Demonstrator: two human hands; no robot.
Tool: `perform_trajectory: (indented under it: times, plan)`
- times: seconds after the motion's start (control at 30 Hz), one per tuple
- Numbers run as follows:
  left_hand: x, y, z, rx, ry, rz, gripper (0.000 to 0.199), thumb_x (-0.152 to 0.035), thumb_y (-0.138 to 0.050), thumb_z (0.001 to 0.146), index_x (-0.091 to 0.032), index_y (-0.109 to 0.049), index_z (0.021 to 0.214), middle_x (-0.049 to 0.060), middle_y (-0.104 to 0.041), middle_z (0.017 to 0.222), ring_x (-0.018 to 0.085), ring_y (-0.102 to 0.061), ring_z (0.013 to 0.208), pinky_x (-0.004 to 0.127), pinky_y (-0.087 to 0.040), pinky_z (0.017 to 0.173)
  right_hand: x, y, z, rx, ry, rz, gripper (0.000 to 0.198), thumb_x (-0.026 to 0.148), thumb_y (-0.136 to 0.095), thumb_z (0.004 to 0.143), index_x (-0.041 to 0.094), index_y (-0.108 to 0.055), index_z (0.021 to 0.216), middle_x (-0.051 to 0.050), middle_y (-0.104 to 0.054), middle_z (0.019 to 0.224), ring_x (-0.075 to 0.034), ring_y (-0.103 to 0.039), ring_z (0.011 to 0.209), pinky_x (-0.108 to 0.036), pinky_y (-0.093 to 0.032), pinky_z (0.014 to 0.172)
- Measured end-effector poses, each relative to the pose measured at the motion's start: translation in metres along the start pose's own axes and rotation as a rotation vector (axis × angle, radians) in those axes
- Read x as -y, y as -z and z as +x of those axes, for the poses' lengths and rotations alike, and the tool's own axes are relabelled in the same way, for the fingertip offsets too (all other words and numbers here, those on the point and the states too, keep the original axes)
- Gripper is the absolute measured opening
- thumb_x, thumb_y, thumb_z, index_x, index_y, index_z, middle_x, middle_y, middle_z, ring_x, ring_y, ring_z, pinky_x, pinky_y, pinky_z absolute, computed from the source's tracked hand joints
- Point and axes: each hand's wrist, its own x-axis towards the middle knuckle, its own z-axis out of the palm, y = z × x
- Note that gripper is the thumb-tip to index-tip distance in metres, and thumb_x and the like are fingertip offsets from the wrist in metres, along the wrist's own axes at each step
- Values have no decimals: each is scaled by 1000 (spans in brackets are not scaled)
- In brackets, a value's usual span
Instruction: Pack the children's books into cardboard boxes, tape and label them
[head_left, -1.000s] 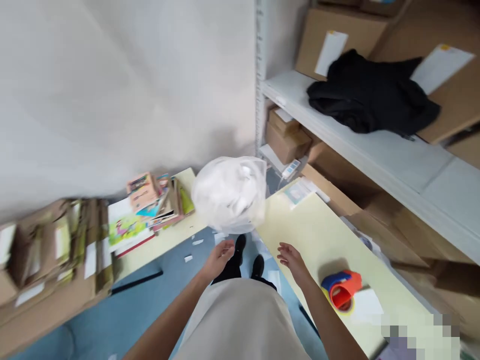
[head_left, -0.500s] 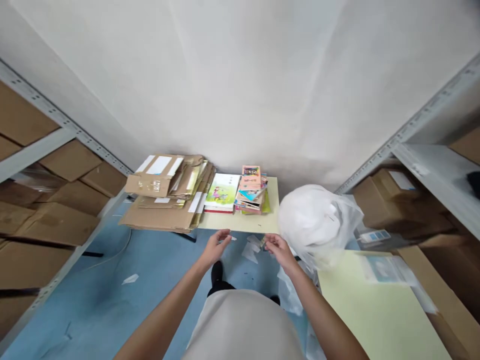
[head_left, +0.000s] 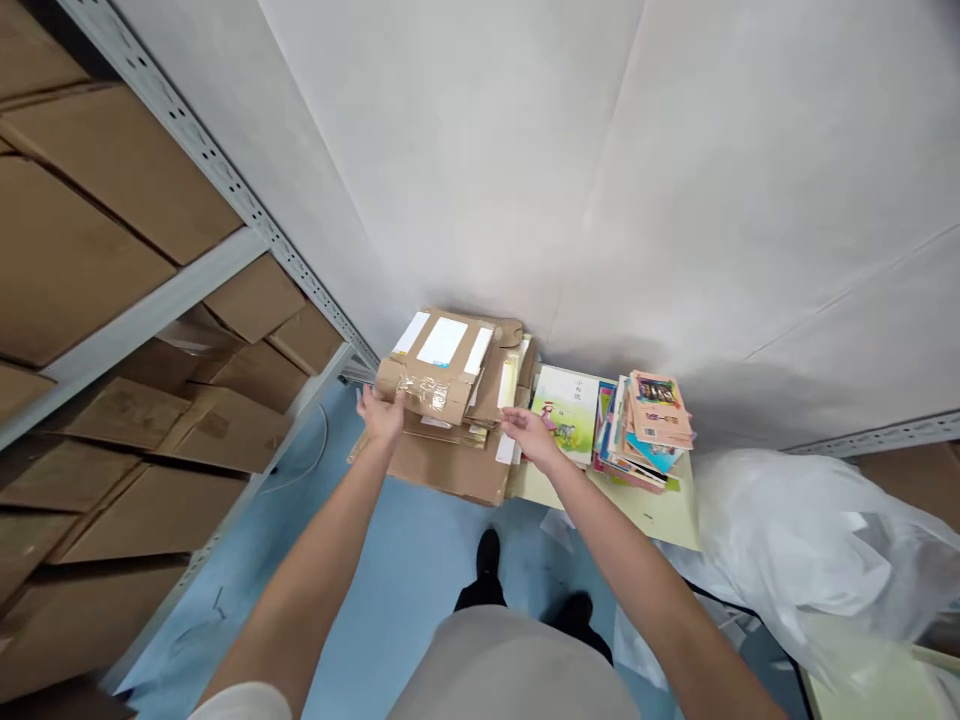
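Note:
A pile of flattened cardboard boxes (head_left: 450, 470) with white labels and clear tape lies on the left of a pale yellow table (head_left: 637, 505). My left hand (head_left: 381, 415) is at the front left corner of the upper piece, thumb and fingers apart. Whether it touches the cardboard I cannot tell. Over the pile's right side, my right hand (head_left: 529, 435) has its fingers stretched toward a labelled edge, beside a picture book (head_left: 566, 405) with a green and white cover. Right of that book is a stack of thinner books (head_left: 652, 425), a pink one on top.
Shelving (head_left: 247, 205) loaded with brown cartons (head_left: 225, 425) stands on the left. A large white plastic bag (head_left: 810, 540) bulges at the table's right end. A pale wall rises behind the table; plastic scraps lie on the blue floor (head_left: 420, 560).
My view has turned left. Both hands have gone from the front of the table to the cardboard pile. The small scraps seen at my fingers earlier no longer show.

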Motion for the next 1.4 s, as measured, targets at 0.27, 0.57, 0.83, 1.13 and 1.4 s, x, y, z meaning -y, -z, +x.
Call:
perform_trajectory:
  times: [0.27, 0.57, 0.83, 1.13, 1.4]
  plan:
    - [16, -2, 79, 79, 132, -22, 61, -31, -70, 70, -5, -52, 122, 20, -62, 116, 28, -60, 107, 41, -46, 93, 23, -59, 66, -53, -53, -25, 54, 15, -64, 74, 17, -51, 126, -15, -50, 139, -21, -54, 120, -39, -45, 99]
    - [-8, 18, 65, 255, 7, -224, 23, -34, -56, 74, -13, -64, 81, 0, -62, 68, 12, -55, 61, 22, -45, 58, 27, -70, 53, 6, -46, -229, 46, 15, -62, 72, 16, -58, 118, -11, -66, 115, -23, -62, 107, -43, -47, 95]
    - [-41, 61, 46, 500, -661, -99, 27, -38, -52, 80, -16, -66, 75, 4, -60, 76, 17, -56, 74, 28, -45, 69, 64, 1, 27, -273, 351, -631, 76, 35, -71, 68, 23, -42, 137, -12, -47, 140, -32, -40, 131, -51, -31, 109]
    - [-88, 50, -35, 905, -925, -133, 26, -35, -49, 90, -18, -67, 86, 5, -60, 83, 16, -57, 79, 28, -46, 71, 54, 66, -74, -191, 304, -73, 55, 45, -66, 76, 26, -49, 125, -7, -66, 118, -23, -61, 108, -39, -49, 92]
    - [-110, -45, -135, 935, -863, -202, 38, -40, -61, 81, -21, -60, 114, 7, -59, 97, 20, -60, 89, 33, -51, 78, 16, 144, -212, -577, 233, 71, 42, 49, -70, 71, 24, -56, 102, -7, -71, 101, -23, -66, 90, -37, -53, 81]
